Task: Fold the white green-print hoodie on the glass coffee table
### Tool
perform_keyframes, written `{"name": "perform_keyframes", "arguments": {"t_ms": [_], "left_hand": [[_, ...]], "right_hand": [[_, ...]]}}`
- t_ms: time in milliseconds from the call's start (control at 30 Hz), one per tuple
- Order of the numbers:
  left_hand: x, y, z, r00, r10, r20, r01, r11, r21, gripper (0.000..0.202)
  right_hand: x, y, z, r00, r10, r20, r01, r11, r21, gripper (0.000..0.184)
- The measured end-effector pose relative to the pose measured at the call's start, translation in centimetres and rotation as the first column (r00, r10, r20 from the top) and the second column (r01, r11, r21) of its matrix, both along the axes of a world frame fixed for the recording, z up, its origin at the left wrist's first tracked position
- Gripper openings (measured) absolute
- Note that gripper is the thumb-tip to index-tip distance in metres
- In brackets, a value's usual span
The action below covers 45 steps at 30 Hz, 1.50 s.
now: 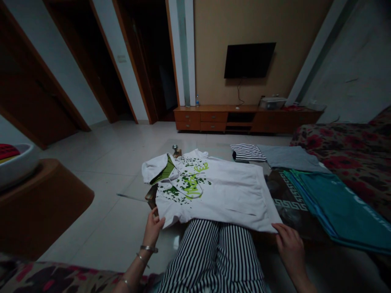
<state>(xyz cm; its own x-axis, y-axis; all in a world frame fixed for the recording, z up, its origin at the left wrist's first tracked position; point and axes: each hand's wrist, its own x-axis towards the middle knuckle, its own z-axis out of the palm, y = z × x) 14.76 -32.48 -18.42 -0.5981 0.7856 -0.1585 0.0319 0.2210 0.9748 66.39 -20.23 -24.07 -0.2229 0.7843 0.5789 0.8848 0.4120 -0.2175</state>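
A white short-sleeved hoodie [232,183] with green splatter print lies spread over the glass table, its hood [159,169] to the left and its hem to the right. Its near side hangs toward my striped trousers [210,256]. My left hand [152,226], with bracelets on the wrist, pinches the near sleeve edge. At the near hem corner, my right hand [288,240] grips the cloth between thumb and fingers.
To the right lie folded teal clothes [342,203], a grey folded garment [290,156] and a black-and-white striped piece [248,152]. A flower-patterned sofa [345,142] stands beyond. On the left, a white bowl [18,167] rests on a brown stand [51,203].
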Motion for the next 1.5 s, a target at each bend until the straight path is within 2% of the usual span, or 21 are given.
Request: {"name": "perform_keyframes", "arguments": {"t_ms": [67,100,167,233,333,433,600,667,733,833,933,1033,1100,1167,1267,1367,1500], "left_hand": [[0.0,-0.6,1.3,0.994,-0.078,-0.070,0.084,0.993,0.085,0.079],[-0.1,-0.8,1.9,0.983,-0.131,-0.130,0.145,0.983,0.110,0.074],[-0.2,-1.0,2.9,0.932,-0.213,-0.294,0.250,0.964,0.095,0.057],[-0.5,-0.9,3.5,0.850,-0.244,-0.467,0.298,0.953,0.045,0.047],[-0.8,-0.3,3.7,0.731,-0.198,-0.653,0.291,0.956,0.037,0.040],[-1.0,0.3,4.3,0.638,-0.125,-0.760,0.285,0.955,0.082,0.031],[-1.3,0.5,6.6,0.490,0.035,-0.871,0.259,0.948,0.184,0.021],[-1.4,0.0,7.5,0.455,0.054,-0.889,0.286,0.936,0.204,0.020],[-1.5,-0.7,8.2,0.451,0.006,-0.893,0.351,0.918,0.184,0.022],[-1.9,-2.1,8.9,0.462,-0.143,-0.875,0.463,0.881,0.100,0.025],[-2.6,-3.8,9.4,0.463,-0.243,-0.852,0.500,0.866,0.024,0.025],[-3.3,-4.8,10.4,0.506,-0.239,-0.829,0.476,0.879,0.037,0.025],[-3.4,-4.5,11.5,0.553,-0.188,-0.812,0.426,0.901,0.082,0.024],[-3.0,-3.5,12.7,0.600,-0.115,-0.792,0.341,0.932,0.123,0.024],[-2.2,-0.7,14.2,0.643,-0.017,-0.766,0.222,0.961,0.165,0.027],[-1.4,2.9,15.5,0.650,0.027,-0.759,0.201,0.958,0.206,0.028],[-1.2,8.5,17.3,0.652,0.030,-0.758,0.216,0.951,0.224,0.029]], "right_hand": [[0.2,0.0,0.0,1.000,0.006,-0.005,-0.006,1.000,-0.004,0.032],[0.2,0.1,-0.1,1.000,0.009,-0.005,-0.009,1.000,-0.005,0.032],[0.3,0.1,0.0,1.000,0.012,-0.006,-0.012,1.000,-0.001,0.031],[0.3,0.1,0.0,1.000,0.016,-0.013,-0.016,1.000,0.005,0.031],[0.3,0.2,0.5,0.999,0.023,-0.034,-0.022,1.000,0.007,0.028],[0.3,0.2,1.5,0.998,0.034,-0.053,-0.035,0.999,-0.014,0.025],[0.8,0.1,3.7,0.995,0.048,-0.093,-0.051,0.998,-0.030,0.024],[1.2,-0.4,4.3,0.993,0.055,-0.107,-0.059,0.998,-0.038,0.025],[1.9,-1.2,4.8,0.991,0.068,-0.112,-0.074,0.996,-0.052,0.025],[3.1,-3.1,5.3,0.991,0.096,-0.092,-0.104,0.991,-0.082,0.026],[4.4,-5.5,6.2,0.988,0.135,-0.073,-0.142,0.985,-0.101,0.025],[5.3,-7.3,8.0,0.987,0.133,-0.089,-0.141,0.985,-0.098,0.025],[5.5,-7.8,9.6,0.986,0.124,-0.113,-0.135,0.986,-0.093,0.026],[5.5,-7.5,11.2,0.983,0.132,-0.126,-0.143,0.986,-0.089,0.026],[5.0,-5.8,13.2,0.982,0.145,-0.124,-0.157,0.984,-0.087,0.024],[4.5,-3.2,14.4,0.979,0.156,-0.132,-0.168,0.982,-0.083,0.024],[4.0,0.7,15.7,0.979,0.120,-0.164,-0.139,0.984,-0.109,0.027]]}}
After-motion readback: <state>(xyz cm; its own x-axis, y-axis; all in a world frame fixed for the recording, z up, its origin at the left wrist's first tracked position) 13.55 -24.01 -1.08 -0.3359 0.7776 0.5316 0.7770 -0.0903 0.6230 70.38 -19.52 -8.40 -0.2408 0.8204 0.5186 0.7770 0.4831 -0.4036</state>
